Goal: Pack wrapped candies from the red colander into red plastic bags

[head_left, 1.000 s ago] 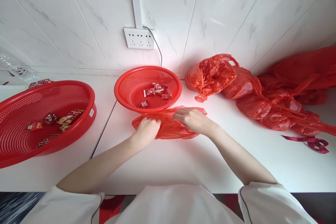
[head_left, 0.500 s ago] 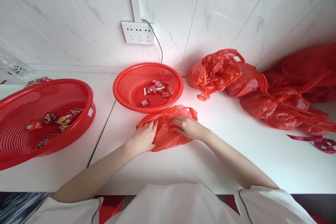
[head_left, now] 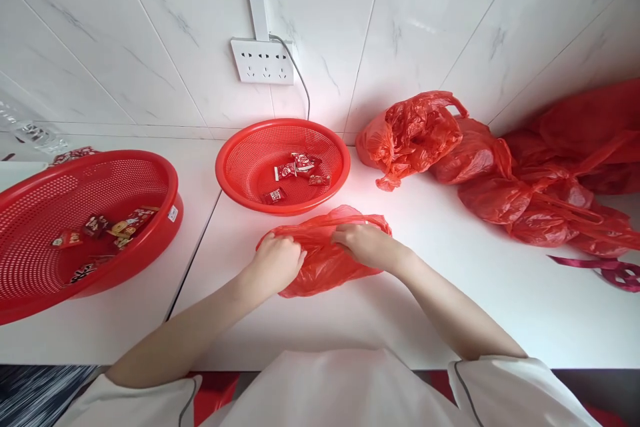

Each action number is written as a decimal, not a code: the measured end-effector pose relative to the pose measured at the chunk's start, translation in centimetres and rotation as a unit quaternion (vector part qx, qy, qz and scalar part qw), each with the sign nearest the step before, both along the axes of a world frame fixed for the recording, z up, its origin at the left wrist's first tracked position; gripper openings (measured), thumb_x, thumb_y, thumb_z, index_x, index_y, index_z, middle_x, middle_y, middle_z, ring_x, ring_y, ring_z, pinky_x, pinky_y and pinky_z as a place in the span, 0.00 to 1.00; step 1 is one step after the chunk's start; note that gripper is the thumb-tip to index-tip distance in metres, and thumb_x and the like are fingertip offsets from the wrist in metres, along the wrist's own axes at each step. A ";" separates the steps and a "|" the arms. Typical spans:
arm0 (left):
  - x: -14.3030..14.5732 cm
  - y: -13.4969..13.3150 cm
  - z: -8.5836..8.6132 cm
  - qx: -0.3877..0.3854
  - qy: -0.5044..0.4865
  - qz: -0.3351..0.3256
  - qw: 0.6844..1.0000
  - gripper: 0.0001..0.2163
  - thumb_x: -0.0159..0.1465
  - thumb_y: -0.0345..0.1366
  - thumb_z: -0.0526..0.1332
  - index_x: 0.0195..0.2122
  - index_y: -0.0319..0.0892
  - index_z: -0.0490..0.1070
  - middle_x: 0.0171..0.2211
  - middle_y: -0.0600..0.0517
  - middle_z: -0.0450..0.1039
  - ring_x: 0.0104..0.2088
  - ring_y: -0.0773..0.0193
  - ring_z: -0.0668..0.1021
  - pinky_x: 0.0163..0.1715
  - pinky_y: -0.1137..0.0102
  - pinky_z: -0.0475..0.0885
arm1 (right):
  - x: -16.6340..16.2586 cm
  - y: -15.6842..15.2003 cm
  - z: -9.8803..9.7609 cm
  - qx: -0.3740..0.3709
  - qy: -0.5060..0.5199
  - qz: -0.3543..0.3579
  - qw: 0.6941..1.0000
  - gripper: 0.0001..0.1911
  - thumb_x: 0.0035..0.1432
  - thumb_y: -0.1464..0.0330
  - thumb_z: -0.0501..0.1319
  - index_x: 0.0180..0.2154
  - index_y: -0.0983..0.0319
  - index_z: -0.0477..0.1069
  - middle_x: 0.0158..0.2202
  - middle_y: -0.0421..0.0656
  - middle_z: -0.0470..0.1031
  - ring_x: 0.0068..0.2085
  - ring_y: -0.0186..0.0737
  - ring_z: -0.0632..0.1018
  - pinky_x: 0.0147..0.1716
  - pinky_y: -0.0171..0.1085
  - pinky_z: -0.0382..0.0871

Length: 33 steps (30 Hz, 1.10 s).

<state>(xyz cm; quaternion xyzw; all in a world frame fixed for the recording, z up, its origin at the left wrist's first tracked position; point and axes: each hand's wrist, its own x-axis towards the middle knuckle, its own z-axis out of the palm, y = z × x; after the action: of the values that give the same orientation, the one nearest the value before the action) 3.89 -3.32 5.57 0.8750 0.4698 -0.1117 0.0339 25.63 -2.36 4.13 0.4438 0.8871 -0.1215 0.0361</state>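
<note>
A thin red plastic bag [head_left: 325, 267] lies on the white tabletop [head_left: 230, 340] in front of me. My left hand [head_left: 280, 259] is closed on the bag's left side, its fingers curled into the film. On the right side, my right hand [head_left: 367, 244] grips the bag with bent fingers. Just beyond the bag stands a round red plastic basket [head_left: 240, 195] holding several small wrapped snacks [head_left: 304, 164]. Whatever the bag may contain does not show.
To the left, a larger red basket [head_left: 150, 260] holds several wrapped snacks [head_left: 95, 225]. Filled red plastic bags [head_left: 415, 137] line the back right, near a dark pink ribbon [head_left: 617, 273]. A power socket [head_left: 263, 61] with a grey cable is on the tiled wall.
My fingers, spread flatter on the bag before, have curled into it. Both hands have moved slightly, and the bag is stretched a little wider to the right.
</note>
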 end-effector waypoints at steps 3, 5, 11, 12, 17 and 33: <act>0.2 0.4 -0.3 0.058 -0.020 -0.021 0.998 0.14 0.67 0.38 0.53 0.34 0.36 0.75 0.38 0.39 0.74 0.42 0.50 0.76 0.39 0.61 0.69 | -0.5 0.2 -0.2 0.034 0.119 0.090 0.988 0.15 0.65 0.75 0.49 0.45 0.59 0.72 0.46 0.45 0.75 0.44 0.39 0.75 0.41 0.36 0.67; -0.2 0.9 -0.9 0.053 -0.015 -0.026 0.998 0.14 0.58 0.43 0.64 0.39 0.36 0.74 0.44 0.38 0.73 0.47 0.47 0.74 0.46 0.58 0.68 | -0.5 0.8 -1.1 0.041 0.152 0.123 0.980 0.14 0.64 0.69 0.55 0.50 0.59 0.71 0.53 0.46 0.72 0.52 0.42 0.72 0.52 0.41 0.64; -3.1 2.6 -2.6 -0.076 -0.048 -0.039 0.995 0.27 0.47 0.38 0.71 0.49 0.41 0.69 0.65 0.41 0.57 0.66 0.49 0.57 0.64 0.55 0.49 | 1.3 3.2 -4.8 -0.032 0.112 0.086 0.989 0.45 0.52 0.50 0.64 0.65 0.59 0.53 0.66 0.52 0.55 0.66 0.52 0.58 0.65 0.57 0.34; -3.5 2.7 -2.6 -0.093 -0.060 -0.032 0.993 0.26 0.46 0.35 0.70 0.48 0.41 0.70 0.65 0.41 0.55 0.66 0.49 0.57 0.64 0.56 0.51 | 1.5 3.4 -5.1 -0.036 0.116 0.083 0.989 0.45 0.52 0.49 0.63 0.66 0.59 0.51 0.67 0.52 0.54 0.66 0.51 0.58 0.65 0.58 0.32; -5.3 3.6 -1.4 -0.198 -0.270 0.079 0.939 0.13 0.52 0.43 0.66 0.37 0.44 0.74 0.55 0.45 0.71 0.56 0.50 0.72 0.53 0.60 0.67 | 2.1 3.2 -3.9 0.008 0.172 0.086 0.981 0.32 0.58 0.50 0.59 0.58 0.61 0.65 0.57 0.51 0.70 0.60 0.49 0.68 0.65 0.58 0.37; -4.5 6.8 -1.5 -0.278 -0.723 0.394 0.495 0.05 0.57 0.34 0.59 0.33 0.39 0.67 0.33 0.49 0.78 0.34 0.60 0.82 0.34 0.72 0.78 | 0.2 3.3 6.6 0.143 0.253 0.025 0.957 0.16 0.68 0.62 0.50 0.43 0.61 0.74 0.40 0.47 0.78 0.40 0.42 0.76 0.40 0.39 0.66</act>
<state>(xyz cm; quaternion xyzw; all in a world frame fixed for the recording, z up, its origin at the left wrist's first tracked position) -0.59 3.53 4.11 0.3193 0.5216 0.4600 0.6437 25.79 0.96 10.69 0.3772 0.8860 -0.1004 -0.2502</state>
